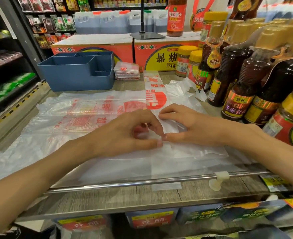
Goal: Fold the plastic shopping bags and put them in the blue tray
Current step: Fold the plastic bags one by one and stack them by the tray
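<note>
Head view, speaker A: Both hands meet at the centre of the shelf top (pixel 159 192). What does each one hold?

Speaker B: The left hand (pixel 128 131) has its fingers curled, thumb and fingertips pinching the narrow folded plastic strip (pixel 185 149) that runs toward the person. The right hand (pixel 188 125) arches over the same strip — fingertips pressed down on its far edge, thumb tip touching the left thumb.

A: Where do the other bags lie?

B: A flat plastic shopping bag (pixel 76 111) with red print is spread across the left half of the surface, under the strip. A second printed strip (pixel 155 90) lies lengthwise behind the hands, and a crumpled clear bag (pixel 183 88) sits just right of it, near the bottles.

A: And the blue tray?

B: The blue tray (pixel 78 75) stands at the back left, its compartments open upward; whether anything lies inside cannot be told. Just beside its right wall rests a stack of folded bags (pixel 127 70) — on the shelf top, not in the tray.

A: What surrounds the work area?

B: Dark sauce bottles (pixel 242 78) crowd the right edge, red cartons (pixel 125 50) line the back, and a metal rail (pixel 142 182) crosses the near edge.
</note>
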